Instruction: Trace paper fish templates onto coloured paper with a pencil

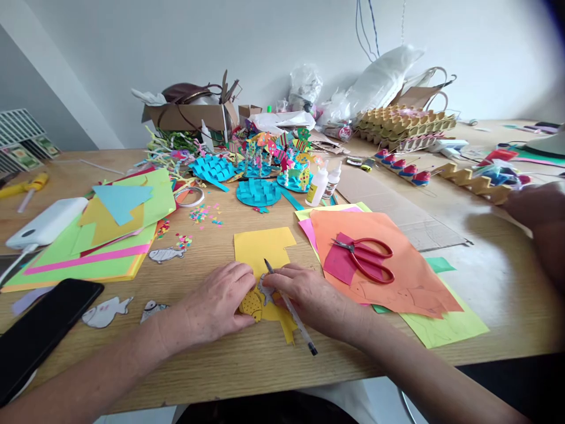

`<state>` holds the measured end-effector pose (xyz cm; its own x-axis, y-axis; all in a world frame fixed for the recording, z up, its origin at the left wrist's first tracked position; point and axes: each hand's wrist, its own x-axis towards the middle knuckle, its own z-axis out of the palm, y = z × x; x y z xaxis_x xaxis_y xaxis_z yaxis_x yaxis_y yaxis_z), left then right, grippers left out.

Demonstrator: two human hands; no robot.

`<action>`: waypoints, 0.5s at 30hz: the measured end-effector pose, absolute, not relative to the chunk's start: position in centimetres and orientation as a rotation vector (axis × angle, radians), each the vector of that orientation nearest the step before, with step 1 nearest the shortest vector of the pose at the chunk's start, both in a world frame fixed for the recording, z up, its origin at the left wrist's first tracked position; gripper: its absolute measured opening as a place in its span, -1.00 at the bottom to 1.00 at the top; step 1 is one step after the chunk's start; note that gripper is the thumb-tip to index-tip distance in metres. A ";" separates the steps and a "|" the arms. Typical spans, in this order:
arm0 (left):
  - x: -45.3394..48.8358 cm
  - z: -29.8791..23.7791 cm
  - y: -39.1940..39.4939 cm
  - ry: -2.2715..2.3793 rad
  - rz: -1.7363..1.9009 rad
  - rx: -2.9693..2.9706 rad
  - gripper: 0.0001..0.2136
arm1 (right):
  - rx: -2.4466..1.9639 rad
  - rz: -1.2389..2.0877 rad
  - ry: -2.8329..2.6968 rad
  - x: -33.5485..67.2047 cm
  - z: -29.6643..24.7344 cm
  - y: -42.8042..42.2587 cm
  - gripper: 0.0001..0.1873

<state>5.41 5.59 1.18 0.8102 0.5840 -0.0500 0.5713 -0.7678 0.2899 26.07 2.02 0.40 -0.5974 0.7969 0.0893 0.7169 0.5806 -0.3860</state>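
My left hand (220, 303) is closed at the near middle of the table, its thumb and forefinger around a yellow paper fish (251, 307) with drawn dots. Beside it, my right hand (304, 291) has a clear pen (295, 318) lodged between its fingers, the tip pointing away from me and the dark end toward me. A small white paper fish (265, 290) shows at the right fingertips, partly covered by them. Under both hands lies a cut sheet of yellow paper (260, 244).
Red-handled scissors (375, 259) rest on orange paper (424, 288) to the right. White fish cutouts (106, 312), a phone (48, 330) and coloured sheets (106, 259) lie left. Glue bottles (316, 187) stand behind, near blue woven paper pieces (258, 192). Another person's hand (536, 206) is far right.
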 end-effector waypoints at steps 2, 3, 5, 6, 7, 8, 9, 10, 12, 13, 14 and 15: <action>4.9 1.4 5.6 0.893 0.079 2.706 -0.76 | -1.246 0.453 -2.557 26.0 0.3 2.0 -0.70; 4.6 1.4 5.7 0.898 0.079 2.712 -0.77 | -1.247 0.456 -2.553 26.0 0.3 2.0 -0.70; 3.9 1.4 5.7 0.905 0.067 2.740 -0.79 | -1.263 0.465 -2.547 26.0 0.2 2.0 -0.70; 3.6 1.4 5.8 0.904 0.059 2.759 -0.79 | -1.273 0.467 -2.548 26.0 0.2 2.0 -0.70; 3.3 1.3 5.8 0.902 0.056 2.779 -0.79 | -1.281 0.466 -2.551 25.9 0.2 2.0 -0.70; 3.1 1.3 5.8 0.896 0.058 2.796 -0.77 | -1.285 0.462 -2.554 25.9 0.2 2.0 -0.70; 3.0 1.3 5.8 0.892 0.059 2.808 -0.74 | -1.284 0.457 -2.557 25.9 0.2 2.0 -0.69; 2.9 1.3 5.8 0.887 0.056 2.815 -0.71 | -1.283 0.453 -2.559 26.0 0.2 2.0 -0.68; 2.8 1.2 5.8 0.881 0.040 2.813 -0.69 | -1.280 0.446 -2.559 26.0 0.2 2.0 -0.68; 2.9 1.2 5.8 0.877 0.027 2.805 -0.70 | -1.281 0.445 -2.557 26.0 0.2 2.0 -0.68; 2.9 1.2 5.8 0.875 0.012 2.794 -0.72 | -1.281 0.445 -2.557 26.0 0.2 2.0 -0.68; 3.0 1.1 5.8 0.874 -0.006 2.781 -0.75 | -1.283 0.446 -2.558 26.0 0.2 1.9 -0.68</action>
